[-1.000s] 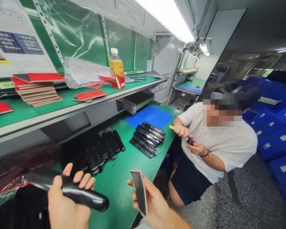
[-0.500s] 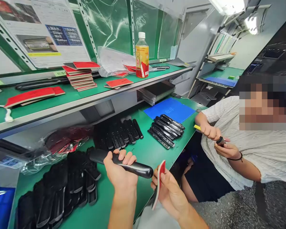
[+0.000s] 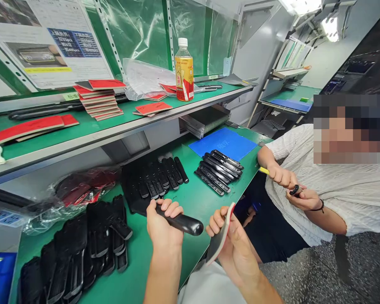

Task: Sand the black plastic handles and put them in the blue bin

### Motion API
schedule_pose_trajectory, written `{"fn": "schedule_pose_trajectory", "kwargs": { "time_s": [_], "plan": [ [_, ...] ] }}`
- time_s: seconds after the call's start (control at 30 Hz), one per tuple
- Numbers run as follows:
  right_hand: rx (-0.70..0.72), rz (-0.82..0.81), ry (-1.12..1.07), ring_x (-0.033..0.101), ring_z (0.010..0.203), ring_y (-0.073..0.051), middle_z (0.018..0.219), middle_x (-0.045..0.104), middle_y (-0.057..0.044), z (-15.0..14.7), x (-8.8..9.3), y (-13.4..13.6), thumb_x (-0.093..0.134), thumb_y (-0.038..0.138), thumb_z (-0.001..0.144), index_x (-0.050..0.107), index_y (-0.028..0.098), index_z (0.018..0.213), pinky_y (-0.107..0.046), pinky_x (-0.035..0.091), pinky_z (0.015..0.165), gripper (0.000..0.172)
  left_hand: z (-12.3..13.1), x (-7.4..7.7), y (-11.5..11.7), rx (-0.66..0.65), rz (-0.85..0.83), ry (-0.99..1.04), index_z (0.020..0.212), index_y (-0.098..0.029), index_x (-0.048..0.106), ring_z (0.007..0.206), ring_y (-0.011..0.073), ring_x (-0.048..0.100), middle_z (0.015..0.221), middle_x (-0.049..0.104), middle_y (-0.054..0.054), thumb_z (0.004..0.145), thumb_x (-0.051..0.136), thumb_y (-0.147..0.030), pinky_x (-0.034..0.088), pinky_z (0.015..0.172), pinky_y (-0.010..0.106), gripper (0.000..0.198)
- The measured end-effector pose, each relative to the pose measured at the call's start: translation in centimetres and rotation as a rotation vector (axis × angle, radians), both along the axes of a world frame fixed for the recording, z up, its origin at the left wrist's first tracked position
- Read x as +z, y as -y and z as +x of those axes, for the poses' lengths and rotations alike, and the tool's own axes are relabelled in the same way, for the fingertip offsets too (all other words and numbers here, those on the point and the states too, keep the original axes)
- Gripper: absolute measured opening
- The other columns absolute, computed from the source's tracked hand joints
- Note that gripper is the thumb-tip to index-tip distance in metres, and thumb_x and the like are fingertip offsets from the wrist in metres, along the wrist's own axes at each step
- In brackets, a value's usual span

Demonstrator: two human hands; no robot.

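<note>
My left hand (image 3: 164, 226) is wrapped round a long, glossy black plastic shell (image 3: 188, 224), whose rounded end points right. Its far end reaches back toward the other parts on the bench. Pinched in my right hand (image 3: 237, 249) is a bent sanding sponge (image 3: 219, 241), with its dark grey face toward the shell and red on the other side. A small gap separates the sponge from the shell's end. More black plastic shells (image 3: 69, 245) lie piled to the left of my left hand, and others (image 3: 220, 169) lie in a row beyond it.
Red sanding sponges (image 3: 98, 101) are stacked on the shelf (image 3: 114, 131), near a drink bottle (image 3: 184, 71). A blue mat (image 3: 223, 141) lies at the bench's far end. On the right, a co-worker (image 3: 304, 198) holds a yellow-handled tool (image 3: 264, 170) and a black part (image 3: 294, 190).
My right hand has turned the sanding sponge, so its grey face now shows more than its red side. The shell in my left hand has shifted only slightly.
</note>
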State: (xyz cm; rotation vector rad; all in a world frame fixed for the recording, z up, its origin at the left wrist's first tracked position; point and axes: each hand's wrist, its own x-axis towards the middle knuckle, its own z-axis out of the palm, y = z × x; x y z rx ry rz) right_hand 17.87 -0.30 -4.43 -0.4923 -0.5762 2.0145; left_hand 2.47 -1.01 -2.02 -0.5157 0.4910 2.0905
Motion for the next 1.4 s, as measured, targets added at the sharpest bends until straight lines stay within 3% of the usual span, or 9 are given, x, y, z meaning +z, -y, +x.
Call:
{"fn": "schedule_pose_trajectory", "kwargs": {
  "time_s": [0.3, 0.43, 0.57, 0.77, 0.97, 1.07, 1.17, 1.3, 1.4],
  "plan": [
    [0.060, 0.130, 0.071, 0.034, 0.065, -0.014, 0.073, 0.039, 0.003, 0.4, 2.5, 0.2, 0.075, 0.062, 0.072, 0.054, 0.024, 0.079, -0.030, 0.035, 0.064, 0.044, 0.2, 0.1, -0.5, -0.100, 0.048, 0.113, 0.074, -0.020, 0.039, 0.036, 0.0038, 0.035, 0.052, 0.036, -0.008, 0.093, 0.039, -0.021, 0.030, 0.035, 0.015, 0.019],
    [0.114, 0.105, 0.306, 0.036, 0.059, -0.010, 0.068, 0.045, 0.006, -0.9, -2.1, -0.7, 0.089, 0.057, 0.056, 0.051, 0.022, 0.078, -0.025, 0.032, 0.057, 0.056, -0.3, 0.7, 0.2, -0.156, 0.102, 0.132, 0.074, -0.021, 0.038, 0.034, 0.0036, 0.032, 0.050, 0.032, -0.009, 0.091, 0.040, -0.017, 0.028, 0.033, 0.014, 0.017],
    [0.119, 0.037, 0.388, 0.041, 0.056, -0.009, 0.063, 0.048, 0.007, -1.3, -5.9, -1.2, 0.088, 0.047, 0.063, 0.049, 0.021, 0.075, -0.023, 0.033, 0.056, 0.049, -1.2, 1.0, 0.8, -0.114, 0.164, 0.101, 0.074, -0.021, 0.037, 0.033, 0.0039, 0.033, 0.049, 0.034, -0.009, 0.089, 0.039, -0.016, 0.028, 0.033, 0.014, 0.017],
    [0.162, 0.102, 0.257, 0.039, 0.058, -0.008, 0.068, 0.050, 0.008, -0.9, -3.2, -0.4, 0.094, 0.052, 0.048, 0.050, 0.022, 0.080, -0.021, 0.034, 0.056, 0.062, -0.8, 1.1, 0.5, -0.075, 0.132, 0.036, 0.074, -0.022, 0.037, 0.033, 0.0047, 0.033, 0.048, 0.033, -0.009, 0.088, 0.042, -0.016, 0.028, 0.031, 0.016, 0.016],
    [0.143, 0.013, 0.324, 0.047, 0.055, -0.008, 0.065, 0.054, 0.008, -1.9, -3.8, -1.4, 0.091, 0.050, 0.055, 0.048, 0.022, 0.079, -0.022, 0.040, 0.056, 0.057, -2.3, 0.5, 1.7, -0.085, 0.156, -0.028, 0.075, -0.023, 0.031, 0.034, 0.0059, 0.034, 0.049, 0.033, -0.010, 0.078, 0.044, -0.005, 0.034, 0.033, 0.018, 0.022],
    [0.187, 0.042, 0.234, 0.045, 0.052, -0.007, 0.065, 0.055, 0.008, -2.1, -3.5, -1.1, 0.093, 0.058, 0.041, 0.050, 0.022, 0.081, -0.022, 0.040, 0.054, 0.069, -2.6, 0.0, 1.7, -0.107, 0.184, -0.084, 0.077, -0.023, 0.033, 0.037, 0.0060, 0.036, 0.051, 0.032, -0.010, 0.077, 0.046, -0.006, 0.036, 0.036, 0.019, 0.022],
    [0.232, 0.034, 0.229, 0.042, 0.050, -0.006, 0.061, 0.055, 0.009, -2.2, -3.8, -1.3, 0.098, 0.047, 0.032, 0.049, 0.020, 0.075, -0.019, 0.037, 0.051, 0.070, -2.6, 0.1, 1.8, -0.140, 0.202, -0.091, 0.077, -0.023, 0.032, 0.038, 0.0051, 0.035, 0.053, 0.032, -0.010, 0.078, 0.047, -0.006, 0.037, 0.037, 0.018, 0.023],
    [0.186, -0.027, 0.264, 0.048, 0.053, -0.008, 0.063, 0.055, 0.008, -2.0, -4.5, -1.3, 0.093, 0.050, 0.052, 0.051, 0.021, 0.080, -0.022, 0.042, 0.056, 0.058, -1.9, 1.2, 2.1, 0.017, 0.145, -0.201, 0.076, -0.022, 0.034, 0.039, 0.0050, 0.034, 0.053, 0.032, -0.010, 0.077, 0.046, -0.011, 0.036, 0.037, 0.019, 0.016],
    [0.167, 0.014, 0.251, 0.046, 0.054, -0.008, 0.067, 0.054, 0.009, -2.0, -4.2, -0.8, 0.094, 0.052, 0.043, 0.052, 0.023, 0.084, -0.022, 0.041, 0.055, 0.067, -0.6, 2.3, 1.8, 0.103, 0.085, -0.304, 0.072, -0.021, 0.037, 0.038, 0.0046, 0.030, 0.052, 0.028, -0.010, 0.081, 0.047, -0.019, 0.027, 0.034, 0.019, 0.013]
  ]
}}
